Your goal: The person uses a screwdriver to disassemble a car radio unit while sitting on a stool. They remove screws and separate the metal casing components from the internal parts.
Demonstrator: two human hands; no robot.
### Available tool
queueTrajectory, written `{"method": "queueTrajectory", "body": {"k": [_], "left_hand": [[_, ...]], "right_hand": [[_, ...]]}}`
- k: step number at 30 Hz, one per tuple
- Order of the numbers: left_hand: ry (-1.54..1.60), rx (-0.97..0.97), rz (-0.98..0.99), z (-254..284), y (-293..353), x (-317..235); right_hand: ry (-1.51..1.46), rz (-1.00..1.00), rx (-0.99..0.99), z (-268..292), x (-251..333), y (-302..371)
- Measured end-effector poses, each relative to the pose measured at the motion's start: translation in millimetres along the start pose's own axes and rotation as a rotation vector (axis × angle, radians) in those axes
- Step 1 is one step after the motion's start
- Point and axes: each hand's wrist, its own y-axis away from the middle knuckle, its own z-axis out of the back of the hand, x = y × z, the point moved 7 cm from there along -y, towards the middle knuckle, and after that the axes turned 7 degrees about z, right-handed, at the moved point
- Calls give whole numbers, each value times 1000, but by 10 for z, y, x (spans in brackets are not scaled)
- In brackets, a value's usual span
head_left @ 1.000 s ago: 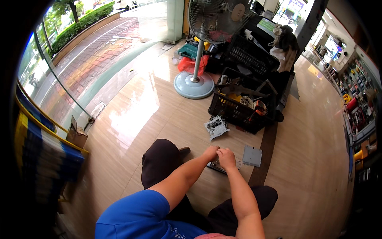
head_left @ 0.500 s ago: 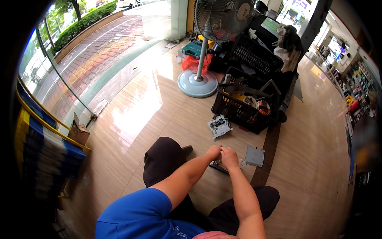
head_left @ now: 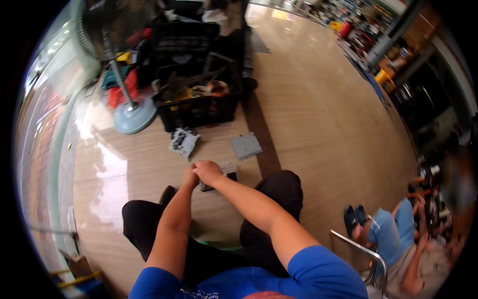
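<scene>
My left hand (head_left: 189,176) and my right hand (head_left: 208,172) meet over a dark-edged, boxy device (head_left: 230,172) lying on the floor between my knees. Fingers of both hands are curled in close together, and whatever they grip is hidden behind them. Only the device's right side shows past my right hand. Just beyond my hands lies a pale grey frame (head_left: 184,143) with cut-outs, dark parts showing through it. A flat grey metal plate (head_left: 246,146) rests on the tiles to the right of that frame.
Ahead stands a black plastic crate (head_left: 199,112) full of tools, beside a pedestal fan's round base (head_left: 134,117). A red plastic bag (head_left: 124,89) is behind the fan pole. At lower right a person (head_left: 398,234) sits near a bent metal rail (head_left: 361,247).
My view has swung to the right, so the crate and fan now appear further left and a seated person shows at lower right. My hands stay together over the device.
</scene>
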Motion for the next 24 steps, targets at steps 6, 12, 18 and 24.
{"method": "queueTrajectory", "body": {"k": [6, 12, 18, 24], "left_hand": [[-245, 108, -244, -76, -8, -347], [-155, 58, -207, 6, -140, -185], [-2, -1, -47, 122, 165, -221], [-142, 41, -160, 88, 41, -398]], "right_hand": [[105, -24, 58, -26, -82, 154], [77, 85, 46, -156, 69, -17], [54, -2, 23, -67, -19, 89], [47, -103, -10, 133, -90, 116]]}}
